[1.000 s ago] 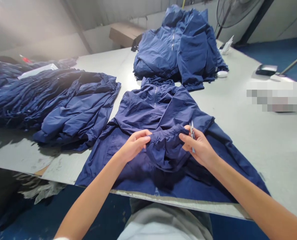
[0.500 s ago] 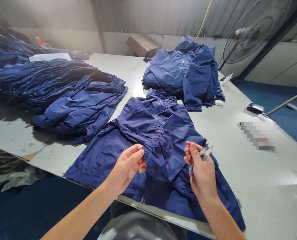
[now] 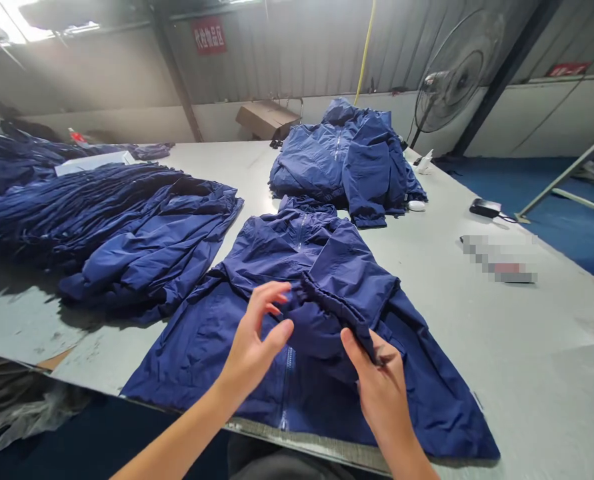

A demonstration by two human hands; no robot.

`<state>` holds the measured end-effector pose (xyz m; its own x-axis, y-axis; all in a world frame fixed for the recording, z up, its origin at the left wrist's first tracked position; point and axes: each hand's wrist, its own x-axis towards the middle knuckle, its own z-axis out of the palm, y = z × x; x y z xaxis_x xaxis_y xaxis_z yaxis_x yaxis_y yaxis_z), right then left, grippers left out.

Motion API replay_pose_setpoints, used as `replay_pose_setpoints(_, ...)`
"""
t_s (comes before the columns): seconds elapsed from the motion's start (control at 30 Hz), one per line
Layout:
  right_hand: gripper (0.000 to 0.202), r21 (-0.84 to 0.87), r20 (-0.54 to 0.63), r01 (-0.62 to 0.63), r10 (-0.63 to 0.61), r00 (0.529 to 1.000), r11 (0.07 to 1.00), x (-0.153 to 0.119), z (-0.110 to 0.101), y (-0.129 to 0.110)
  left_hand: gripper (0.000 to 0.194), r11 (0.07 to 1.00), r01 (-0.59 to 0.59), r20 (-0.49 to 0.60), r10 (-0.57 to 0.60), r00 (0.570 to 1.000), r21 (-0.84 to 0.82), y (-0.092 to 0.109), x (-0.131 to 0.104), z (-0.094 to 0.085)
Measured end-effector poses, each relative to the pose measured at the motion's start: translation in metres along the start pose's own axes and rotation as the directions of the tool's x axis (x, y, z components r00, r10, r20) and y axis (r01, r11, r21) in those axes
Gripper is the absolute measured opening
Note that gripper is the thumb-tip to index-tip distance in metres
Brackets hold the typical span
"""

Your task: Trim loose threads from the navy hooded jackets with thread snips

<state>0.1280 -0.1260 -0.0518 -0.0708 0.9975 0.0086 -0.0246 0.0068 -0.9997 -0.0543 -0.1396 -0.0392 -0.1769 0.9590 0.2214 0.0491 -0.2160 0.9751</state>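
A navy zip-up jacket [image 3: 211, 347] lies spread on the table in front of me, its collar pointing away and its hem at the near edge. My right hand [image 3: 384, 380] pinches a gathered sleeve cuff [image 3: 337, 307] of this jacket, thumb on top, lifting it above the jacket's front. The small clipper-like tool seen earlier in that hand cannot be made out now. Just left of the cuff, my left hand [image 3: 257, 340] is open, fingers curved and thumb apart. Its fingertips are close to the sleeve fabric; whether they touch it is unclear.
A long pile of navy jackets [image 3: 141, 233] covers the table's left side, a white box [image 3: 94, 162] on it. More folded jackets [image 3: 331, 160] are stacked at the back. Rightward are a small black device [image 3: 485, 208] and a blurred-out item [image 3: 499, 259]. A fan [image 3: 457, 77] stands behind.
My right hand has moved left and taken hold of the sleeve cuff. My left hand has let go of the cuff and opened. The camera view has tilted up.
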Motion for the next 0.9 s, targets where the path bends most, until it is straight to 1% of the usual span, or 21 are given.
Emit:
replay_pose_setpoints(0.03, 0.037, 0.094, 0.024, -0.066, 0.064, 0.998, 0.993, 0.001, -0.001, 0.000, 0.042, 0.998, 0.060, -0.057, -0.061, 0.997, -0.019, -0.002, 0.005, 0.001)
replay_pose_setpoints(0.07, 0.039, 0.186, 0.049, -0.129, 0.122, 0.991, 0.974, 0.002, -0.001, 0.001, 0.044, 0.988, 0.143, -0.060, -0.147, 0.987, -0.066, -0.004, 0.009, 0.003)
replay_pose_setpoints(0.13, 0.038, 0.298, 0.098, -0.217, 0.197, 0.976, 0.930, 0.003, -0.003, 0.002, 0.042, 0.928, 0.323, 0.030, -0.324, 0.946, -0.183, -0.005, 0.013, 0.009)
replay_pose_setpoints(0.17, 0.036, 0.309, 0.108, -0.229, 0.205, 0.973, 0.923, 0.004, -0.004, 0.003, 0.041, 0.893, 0.390, 0.076, -0.383, 0.920, -0.225, -0.005, 0.013, 0.013)
replay_pose_setpoints(0.2, 0.036, 0.298, 0.087, -0.210, 0.193, 0.977, 0.931, 0.004, -0.006, 0.004, 0.041, 0.865, 0.434, 0.102, -0.422, 0.901, -0.253, -0.004, 0.012, 0.017)
replay_pose_setpoints(0.23, 0.036, 0.271, 0.041, -0.171, 0.166, 0.985, 0.947, 0.005, -0.008, 0.005, 0.040, 0.848, 0.455, 0.106, -0.443, 0.890, -0.272, -0.003, 0.010, 0.020)
replay_pose_setpoints(0.3, 0.037, 0.186, -0.062, -0.092, 0.105, 0.993, 0.978, 0.006, -0.013, 0.008, 0.038, 0.845, 0.448, 0.084, -0.444, 0.892, -0.292, 0.001, 0.006, 0.025)
replay_pose_setpoints(0.33, 0.037, 0.151, -0.091, -0.070, 0.085, 0.992, 0.986, 0.005, -0.016, 0.009, 0.038, 0.845, 0.444, 0.070, -0.445, 0.893, -0.298, 0.003, 0.004, 0.027)
replay_pose_setpoints(0.37, 0.038, 0.134, -0.094, -0.065, 0.078, 0.993, 0.989, 0.005, -0.017, 0.009, 0.038, 0.840, 0.448, 0.058, -0.454, 0.889, -0.305, 0.006, 0.002, 0.028)
replay_pose_setpoints(0.43, 0.040, 0.168, -0.040, -0.094, 0.102, 0.994, 0.981, 0.002, -0.019, 0.006, 0.038, 0.822, 0.465, 0.027, -0.484, 0.875, -0.328, 0.012, -0.001, 0.030)
replay_pose_setpoints(0.53, 0.043, 0.326, 0.035, -0.169, 0.166, 0.985, 0.930, -0.004, -0.019, -0.005, 0.038, 0.786, 0.489, -0.032, -0.539, 0.842, -0.377, 0.022, -0.006, 0.030)
replay_pose_setpoints(0.63, 0.043, 0.439, 0.056, -0.222, 0.221, 0.974, 0.871, -0.010, -0.019, -0.013, 0.038, 0.752, 0.503, -0.090, -0.589, 0.803, -0.426, 0.031, -0.012, 0.029)
replay_pose_setpoints(0.73, 0.043, 0.476, 0.051, -0.252, 0.259, 0.964, 0.843, -0.014, -0.018, -0.014, 0.040, 0.740, 0.488, -0.145, -0.606, 0.782, -0.464, 0.036, -0.016, 0.028)
replay_pose_setpoints(0.83, 0.044, 0.477, 0.034, -0.253, 0.271, 0.962, 0.842, -0.017, -0.017, -0.010, 0.039, 0.743, 0.476, -0.170, -0.606, 0.777, -0.470, 0.031, -0.018, 0.029)
replay_pose_setpoints(0.87, 0.044, 0.459, 0.025, -0.245, 0.263, 0.964, 0.854, -0.017, -0.018, -0.009, 0.037, 0.752, 0.478, -0.159, -0.596, 0.787, -0.453, 0.028, -0.018, 0.028)
replay_pose_setpoints(0.9, 0.044, 0.425, 0.013, -0.223, 0.240, 0.971, 0.877, -0.018, -0.020, -0.009, 0.035, 0.777, 0.472, -0.132, -0.565, 0.814, -0.416, 0.025, -0.018, 0.025)
